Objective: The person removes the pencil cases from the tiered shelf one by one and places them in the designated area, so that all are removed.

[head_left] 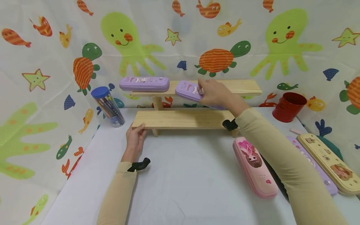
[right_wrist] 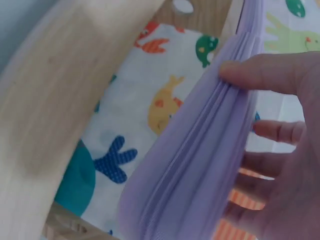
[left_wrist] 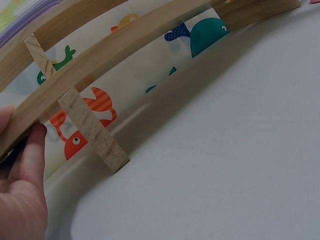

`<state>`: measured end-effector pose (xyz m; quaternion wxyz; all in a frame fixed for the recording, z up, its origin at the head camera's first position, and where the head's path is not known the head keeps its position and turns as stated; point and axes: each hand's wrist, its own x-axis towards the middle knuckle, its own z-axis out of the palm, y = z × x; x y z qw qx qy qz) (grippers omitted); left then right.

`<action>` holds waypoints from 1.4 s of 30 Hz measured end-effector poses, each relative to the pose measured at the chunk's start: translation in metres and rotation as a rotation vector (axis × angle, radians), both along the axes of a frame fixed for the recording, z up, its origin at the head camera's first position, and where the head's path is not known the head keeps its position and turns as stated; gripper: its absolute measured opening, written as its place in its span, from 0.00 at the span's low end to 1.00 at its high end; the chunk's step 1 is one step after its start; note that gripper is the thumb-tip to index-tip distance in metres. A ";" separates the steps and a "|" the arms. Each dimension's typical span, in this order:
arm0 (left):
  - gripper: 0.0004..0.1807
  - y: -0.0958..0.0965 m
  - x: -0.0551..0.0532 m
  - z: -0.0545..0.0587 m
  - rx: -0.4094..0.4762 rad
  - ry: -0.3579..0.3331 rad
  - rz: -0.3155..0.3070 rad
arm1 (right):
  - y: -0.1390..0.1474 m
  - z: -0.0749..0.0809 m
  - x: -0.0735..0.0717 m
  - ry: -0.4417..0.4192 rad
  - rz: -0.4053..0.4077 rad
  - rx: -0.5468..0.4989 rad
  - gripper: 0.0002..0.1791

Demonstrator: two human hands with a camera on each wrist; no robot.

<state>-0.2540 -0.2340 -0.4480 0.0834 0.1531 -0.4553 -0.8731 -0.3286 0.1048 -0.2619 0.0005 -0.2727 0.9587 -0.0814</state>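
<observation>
My right hand [head_left: 215, 92] grips a purple pencil case [head_left: 187, 90] by its long sides at the upper board of a two-tier wooden shelf [head_left: 180, 119]. In the right wrist view the thumb lies on one side of the purple pencil case [right_wrist: 195, 150] and the fingers on the other; its zip runs along the edge. The case slants, its right end hanging lower, partly hidden by the hand. Below, my left hand [head_left: 136, 137] holds the left end of the lower board, thumb above and fingers underneath. Another purple pencil case [head_left: 144, 83] rests on the upper board's left end.
A pink pencil case [head_left: 255, 167] lies on the white table right of the shelf. Farther right are a purple case [head_left: 326, 178] and a cream case [head_left: 332, 162]. A red bucket [head_left: 289, 107] stands back right, a blue-lidded tub of pencils [head_left: 108, 106] back left. A patterned cloth hangs behind.
</observation>
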 end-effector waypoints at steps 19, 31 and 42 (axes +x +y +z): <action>0.34 0.003 -0.001 0.001 -0.021 -0.020 0.011 | 0.008 -0.057 0.061 -0.142 0.103 0.020 0.54; 0.35 0.003 -0.002 -0.003 -0.009 -0.023 0.010 | 0.009 -0.082 0.099 -0.216 0.032 -0.035 0.56; 0.35 0.002 -0.002 -0.002 -0.034 -0.012 -0.002 | 0.021 -0.104 0.133 -0.235 -0.032 -0.044 0.56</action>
